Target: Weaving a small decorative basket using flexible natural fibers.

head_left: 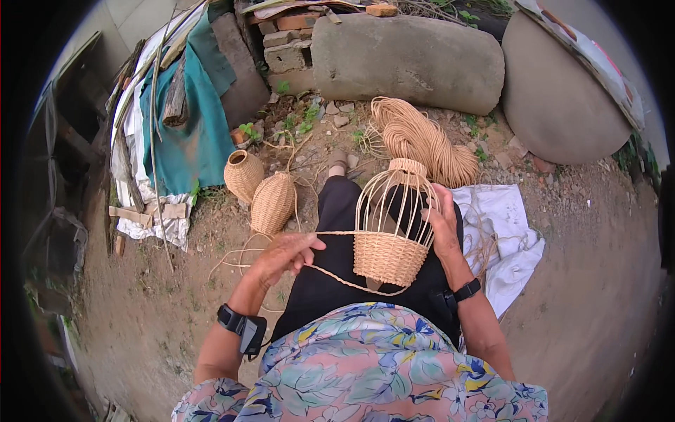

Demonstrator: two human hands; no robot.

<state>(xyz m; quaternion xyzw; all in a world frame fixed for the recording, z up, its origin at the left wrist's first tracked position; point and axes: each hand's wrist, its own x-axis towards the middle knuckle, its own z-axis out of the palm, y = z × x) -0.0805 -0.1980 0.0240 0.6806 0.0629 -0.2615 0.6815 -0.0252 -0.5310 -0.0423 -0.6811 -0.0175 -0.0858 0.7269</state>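
Observation:
A half-woven basket (391, 257) rests on my lap, tilted a little. Its lower part is tightly woven, while bare ribs curve up to a woven ring at the far end. My right hand (441, 216) grips the ribs on the basket's right side, thumb outside and some fingers hidden behind. Left of the basket, my left hand (287, 254) is closed on a tan twisted cord (337, 233) that runs taut to the weave. Another stretch of cord sags from that hand to below the basket.
Two finished woven vases (274, 202) lie on the dirt at left, with loose cord around them. A thick coil of cord (422, 141) sits beyond my knees. A white sack (503, 232) lies at right. Stone slabs (408, 63) and a green cloth (186, 133) stand farther off.

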